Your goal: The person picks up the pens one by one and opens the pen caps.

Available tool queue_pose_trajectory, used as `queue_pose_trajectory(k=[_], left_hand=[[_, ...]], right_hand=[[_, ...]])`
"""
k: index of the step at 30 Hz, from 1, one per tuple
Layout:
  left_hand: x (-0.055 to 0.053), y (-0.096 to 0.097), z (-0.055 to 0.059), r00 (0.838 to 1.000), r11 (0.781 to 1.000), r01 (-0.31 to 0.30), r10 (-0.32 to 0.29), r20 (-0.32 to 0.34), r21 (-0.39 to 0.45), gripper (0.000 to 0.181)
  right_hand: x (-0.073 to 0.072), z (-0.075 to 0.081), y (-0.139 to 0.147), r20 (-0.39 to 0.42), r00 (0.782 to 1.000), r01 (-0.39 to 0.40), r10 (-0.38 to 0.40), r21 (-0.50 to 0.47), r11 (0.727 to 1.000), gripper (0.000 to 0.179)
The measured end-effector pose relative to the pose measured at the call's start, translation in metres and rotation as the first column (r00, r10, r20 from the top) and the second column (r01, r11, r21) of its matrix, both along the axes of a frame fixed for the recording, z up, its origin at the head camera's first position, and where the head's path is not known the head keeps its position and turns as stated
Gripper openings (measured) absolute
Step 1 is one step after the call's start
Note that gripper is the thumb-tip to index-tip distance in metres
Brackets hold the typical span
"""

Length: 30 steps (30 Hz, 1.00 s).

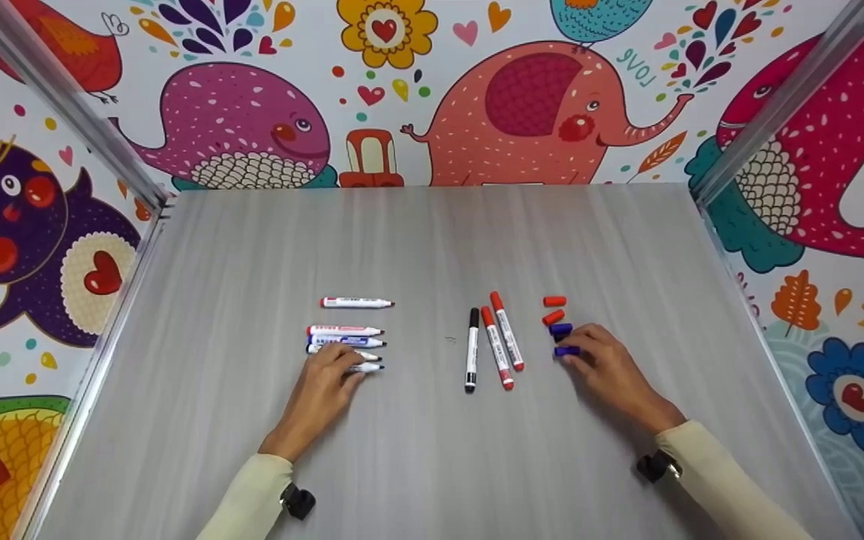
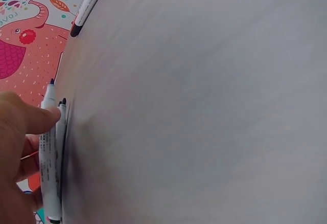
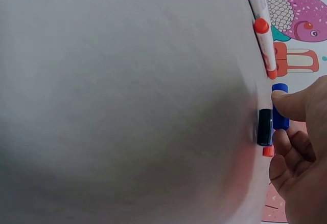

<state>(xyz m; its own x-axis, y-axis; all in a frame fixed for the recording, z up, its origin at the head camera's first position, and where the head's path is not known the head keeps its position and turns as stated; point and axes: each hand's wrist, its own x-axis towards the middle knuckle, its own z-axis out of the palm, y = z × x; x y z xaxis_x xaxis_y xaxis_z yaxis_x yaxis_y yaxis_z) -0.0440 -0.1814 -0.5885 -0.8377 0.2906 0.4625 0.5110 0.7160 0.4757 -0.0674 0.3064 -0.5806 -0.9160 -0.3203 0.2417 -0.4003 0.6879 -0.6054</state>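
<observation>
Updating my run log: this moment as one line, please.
left hand: holds uncapped marker; right hand: pinches blue cap; between hands: black-capped marker, two red-capped markers; beyond right hand: two red caps

Whiteboard markers and loose caps on a grey table (image 1: 432,465), with two hands.
Left: five uncapped markers (image 1: 347,341), tips rightward; left hand (image 1: 323,386) holding the nearest. Centre: one black capped marker (image 1: 472,350), two red capped markers (image 1: 497,348) beside it. Right: two red caps (image 1: 554,301) farther off, two dark-blue caps (image 1: 560,329) nearer; right hand (image 1: 612,371) pinching the nearest.
</observation>
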Motion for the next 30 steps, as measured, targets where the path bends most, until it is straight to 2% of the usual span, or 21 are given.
queue_pose_trajectory(k=[5,16,24,30], left_hand=[[0.0000,-0.0028,-0.0030,0.999,1.000,-0.007,0.006,-0.035,-0.023,0.024],[0.0002,-0.0056,-0.0059,0.999,0.998,-0.031,0.030,-0.026,-0.049,0.024],[0.0002,-0.0058,-0.0055,0.999,0.996,-0.052,0.051,-0.010,-0.077,0.022],[-0.0010,-0.0075,-0.0069,0.998,0.995,-0.054,0.052,-0.028,-0.078,0.021]], right_hand=[[-0.0020,-0.0029,0.0017,-0.023,1.000,0.006,-0.005,0.002,1.000,0.024],[-0.0032,-0.0043,0.0030,-0.008,1.000,0.014,-0.014,0.000,1.000,0.022],[-0.0046,-0.0059,0.0022,-0.021,1.000,0.008,-0.008,-0.002,1.000,0.022],[-0.0061,-0.0075,0.0020,-0.047,0.999,-0.002,0.001,-0.017,1.000,0.023]])
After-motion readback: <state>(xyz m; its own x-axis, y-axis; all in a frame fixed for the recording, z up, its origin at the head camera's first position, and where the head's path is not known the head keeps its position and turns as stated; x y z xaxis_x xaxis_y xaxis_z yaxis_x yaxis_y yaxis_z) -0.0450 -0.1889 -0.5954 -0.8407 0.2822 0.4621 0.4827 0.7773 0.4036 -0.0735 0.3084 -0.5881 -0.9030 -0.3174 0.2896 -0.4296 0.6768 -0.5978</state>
